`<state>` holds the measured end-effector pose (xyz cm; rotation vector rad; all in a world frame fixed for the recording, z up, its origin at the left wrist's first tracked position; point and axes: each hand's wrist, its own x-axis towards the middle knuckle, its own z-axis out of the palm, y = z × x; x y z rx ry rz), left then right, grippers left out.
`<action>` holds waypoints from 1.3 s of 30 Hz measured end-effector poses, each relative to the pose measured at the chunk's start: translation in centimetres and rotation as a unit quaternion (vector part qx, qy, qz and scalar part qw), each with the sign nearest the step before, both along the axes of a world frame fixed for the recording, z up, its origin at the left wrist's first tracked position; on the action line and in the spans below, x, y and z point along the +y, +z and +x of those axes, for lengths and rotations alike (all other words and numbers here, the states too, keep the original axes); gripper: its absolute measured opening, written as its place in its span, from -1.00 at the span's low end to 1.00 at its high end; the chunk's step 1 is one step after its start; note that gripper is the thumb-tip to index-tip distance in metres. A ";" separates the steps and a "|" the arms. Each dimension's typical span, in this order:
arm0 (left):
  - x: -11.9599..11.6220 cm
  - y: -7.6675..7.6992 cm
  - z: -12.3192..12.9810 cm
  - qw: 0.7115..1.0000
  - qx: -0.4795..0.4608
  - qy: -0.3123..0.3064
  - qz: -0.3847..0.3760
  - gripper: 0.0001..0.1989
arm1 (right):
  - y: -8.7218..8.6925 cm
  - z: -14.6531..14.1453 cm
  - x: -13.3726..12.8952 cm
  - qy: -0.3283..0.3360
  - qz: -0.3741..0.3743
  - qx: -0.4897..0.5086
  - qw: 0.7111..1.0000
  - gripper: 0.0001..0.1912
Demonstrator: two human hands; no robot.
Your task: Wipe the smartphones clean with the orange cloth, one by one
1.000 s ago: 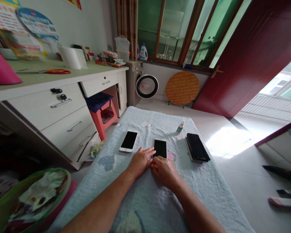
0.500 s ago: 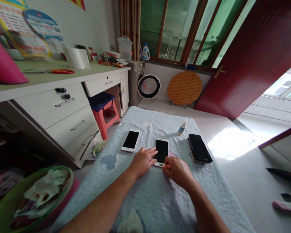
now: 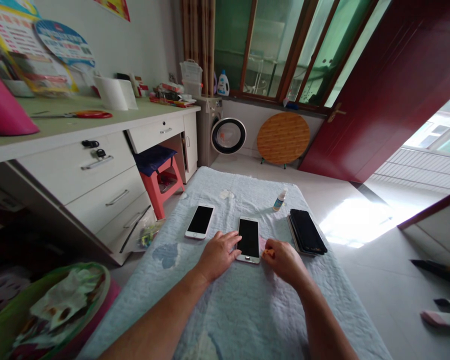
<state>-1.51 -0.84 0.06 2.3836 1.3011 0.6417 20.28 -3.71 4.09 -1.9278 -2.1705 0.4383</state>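
Observation:
A white-framed smartphone [image 3: 248, 239] with a dark screen lies face up on the cloth-covered table. The outstretched fingers of my left hand [image 3: 218, 254] rest on its left edge, with the thumb near the lower left corner. Just right of the phone, apart from it, my right hand [image 3: 285, 261] is closed around a small orange piece [image 3: 269, 252], possibly cloth, mostly hidden by the fingers. Another white smartphone [image 3: 200, 221] lies to the left. A small spray bottle [image 3: 279, 200] stands farther back, and a stack of dark-screened devices [image 3: 307, 232] lies on the right.
A light blue quilted cloth [image 3: 243, 310] covers the table. Left of it stand a white desk [image 3: 101, 170], a red stool [image 3: 161, 182] and a bin [image 3: 107, 280] full of waste. Behind are a washing machine with its door [image 3: 228, 136] swung out and a round wooden board [image 3: 283, 137].
My right hand has moved off the phone's lower right corner to the right, with the orange piece still in it. My left hand stays at the phone's left edge.

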 end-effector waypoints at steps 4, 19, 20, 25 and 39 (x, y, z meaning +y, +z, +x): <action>-0.1 0.0 0.0 1.000 -0.027 0.004 0.010 -0.61 | 0.0 -0.2 0.3 -0.026 0.038 0.054 0.997 -0.84; -0.8 0.1 0.0 1.000 -0.020 -0.023 0.002 -0.41 | -1.8 -1.4 0.8 -0.135 0.031 0.187 0.972 -0.83; -0.8 0.1 0.0 1.000 -0.017 -0.024 -0.002 -0.39 | -1.9 -1.3 0.8 -0.137 0.035 0.188 0.972 -0.84; -0.7 0.1 0.1 1.000 -0.012 -0.019 -0.013 -0.39 | -2.4 -1.2 1.0 -0.145 0.040 0.196 0.969 -0.83; -0.5 -0.2 0.1 1.000 -0.020 -0.019 -0.007 -0.48 | -2.3 -2.1 0.6 0.045 0.077 0.171 0.981 -0.82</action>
